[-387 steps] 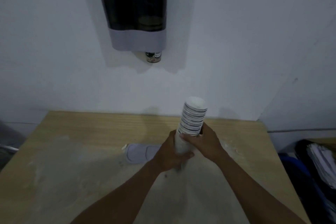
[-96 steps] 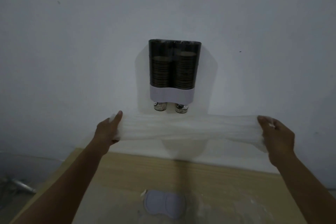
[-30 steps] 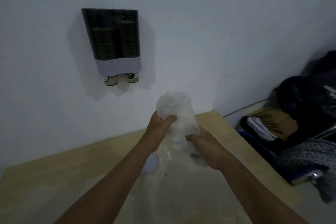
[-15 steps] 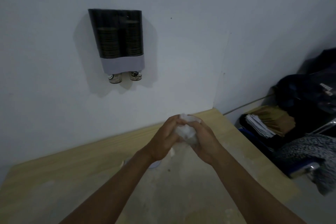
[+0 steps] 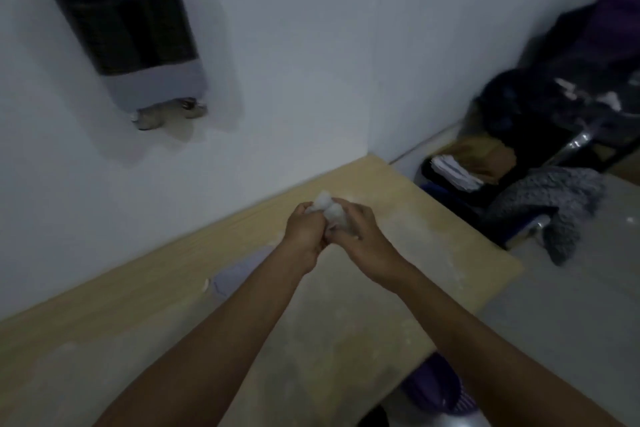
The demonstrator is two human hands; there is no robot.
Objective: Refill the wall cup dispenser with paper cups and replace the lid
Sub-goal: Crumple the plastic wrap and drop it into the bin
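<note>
The dark twin-tube cup dispenser (image 5: pixel 121 21) hangs on the white wall at upper left, with a grey base and two paper cups (image 5: pixel 166 113) poking out below. Stacked cups show faintly inside its tubes. Over the wooden table (image 5: pixel 138 322), my left hand (image 5: pixel 304 236) and my right hand (image 5: pixel 360 236) are pressed together, squeezing a crumpled clear plastic wrapper (image 5: pixel 329 210) into a small ball. The grey dispenser lid (image 5: pixel 239 274) lies flat on the table, partly hidden behind my left forearm.
Right of the table sit a stack of papers (image 5: pixel 453 170), dark bags and a grey knitted cloth (image 5: pixel 547 201) on the floor. A purple slotted basket (image 5: pixel 443 392) stands below the table's near right corner.
The wrapper, stretched wide between my hands earlier, has been bunched into a tight ball. My view has swung right and tilted, so the dispenser now sits at the upper left.
</note>
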